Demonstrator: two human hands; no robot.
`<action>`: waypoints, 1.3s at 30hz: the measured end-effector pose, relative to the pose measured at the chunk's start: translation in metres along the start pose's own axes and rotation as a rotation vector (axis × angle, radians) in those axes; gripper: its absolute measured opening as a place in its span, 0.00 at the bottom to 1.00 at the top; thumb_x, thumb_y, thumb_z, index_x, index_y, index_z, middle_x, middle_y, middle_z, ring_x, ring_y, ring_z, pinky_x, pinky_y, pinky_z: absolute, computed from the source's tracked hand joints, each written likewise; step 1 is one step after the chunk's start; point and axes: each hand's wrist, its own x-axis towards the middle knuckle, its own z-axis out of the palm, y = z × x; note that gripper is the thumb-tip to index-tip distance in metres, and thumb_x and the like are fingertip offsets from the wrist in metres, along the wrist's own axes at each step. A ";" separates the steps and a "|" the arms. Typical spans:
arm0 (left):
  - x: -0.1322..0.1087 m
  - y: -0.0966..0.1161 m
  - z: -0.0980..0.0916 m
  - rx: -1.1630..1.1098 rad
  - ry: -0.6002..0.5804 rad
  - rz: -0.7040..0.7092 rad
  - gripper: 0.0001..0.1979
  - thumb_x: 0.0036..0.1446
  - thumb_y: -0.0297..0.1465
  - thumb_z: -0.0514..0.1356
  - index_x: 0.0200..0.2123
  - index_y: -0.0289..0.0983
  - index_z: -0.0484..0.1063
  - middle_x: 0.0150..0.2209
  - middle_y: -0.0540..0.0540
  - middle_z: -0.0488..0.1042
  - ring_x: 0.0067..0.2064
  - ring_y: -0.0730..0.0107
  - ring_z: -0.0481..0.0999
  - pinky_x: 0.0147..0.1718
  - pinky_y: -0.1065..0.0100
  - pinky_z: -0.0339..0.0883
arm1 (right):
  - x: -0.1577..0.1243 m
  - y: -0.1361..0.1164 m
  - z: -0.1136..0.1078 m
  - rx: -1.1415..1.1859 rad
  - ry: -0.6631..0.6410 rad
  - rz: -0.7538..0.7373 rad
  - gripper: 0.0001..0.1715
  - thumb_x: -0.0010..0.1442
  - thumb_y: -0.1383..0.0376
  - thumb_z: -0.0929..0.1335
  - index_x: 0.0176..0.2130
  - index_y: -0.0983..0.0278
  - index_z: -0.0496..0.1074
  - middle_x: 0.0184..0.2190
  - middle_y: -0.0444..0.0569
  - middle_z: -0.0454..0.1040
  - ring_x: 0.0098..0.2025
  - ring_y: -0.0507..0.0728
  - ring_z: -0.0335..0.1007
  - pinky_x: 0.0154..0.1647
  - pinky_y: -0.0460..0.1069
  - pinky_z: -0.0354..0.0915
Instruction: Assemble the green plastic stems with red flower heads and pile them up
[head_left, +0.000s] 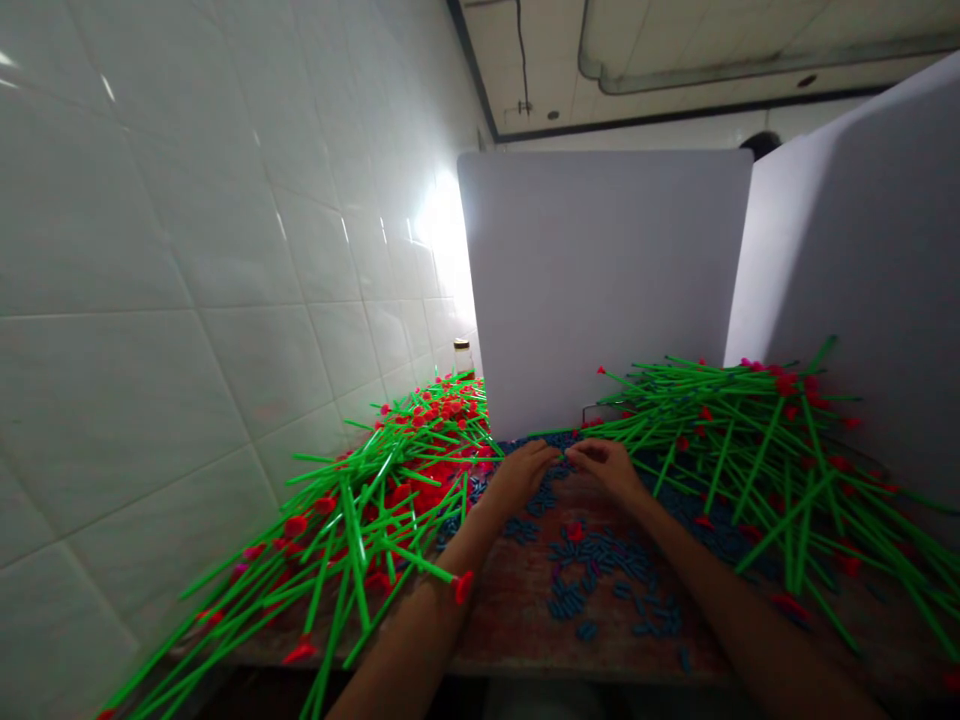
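My left hand (527,472) and my right hand (606,466) meet over the middle of the table, fingertips nearly touching. Both are closed in a pinch. A tiny hint of green shows between them, but what they hold is too small to make out. Below and around my hands lie many small dark-blue capsule-shaped pieces (600,560). Beside my left forearm spreads a heap of green sticks with red flower-like ends (360,520). A second heap of such green sticks (750,450) lies beyond my right forearm.
A white tiled wall (187,250) closes off the left side. Pale upright panels stand ahead (607,280) and at the right (870,270). A jar with a dark lid (463,358) stands behind the left heap. The wooden table's (502,630) front edge is near me.
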 end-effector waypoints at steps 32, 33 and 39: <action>0.011 0.010 0.008 -0.184 0.088 0.095 0.13 0.62 0.26 0.47 0.41 0.36 0.70 0.37 0.45 0.70 0.41 0.70 0.66 0.42 0.69 0.62 | -0.009 -0.012 -0.006 0.743 -0.179 0.333 0.21 0.41 0.65 0.77 0.31 0.64 0.66 0.23 0.39 0.70 0.25 0.48 0.67 0.29 0.44 0.62; 0.011 0.012 0.004 -0.151 0.075 0.106 0.13 0.62 0.26 0.47 0.41 0.36 0.70 0.36 0.45 0.70 0.40 0.70 0.66 0.41 0.69 0.62 | -0.010 -0.013 -0.009 0.733 -0.213 0.363 0.21 0.42 0.66 0.77 0.34 0.63 0.67 0.23 0.39 0.70 0.25 0.48 0.68 0.29 0.44 0.62; 0.026 0.042 -0.022 0.060 0.051 0.242 0.13 0.62 0.34 0.50 0.43 0.38 0.71 0.38 0.44 0.69 0.42 0.67 0.65 0.43 0.65 0.59 | -0.008 -0.019 -0.013 0.805 -0.377 0.451 0.18 0.55 0.55 0.69 0.41 0.64 0.69 0.34 0.45 0.74 0.31 0.50 0.71 0.34 0.46 0.65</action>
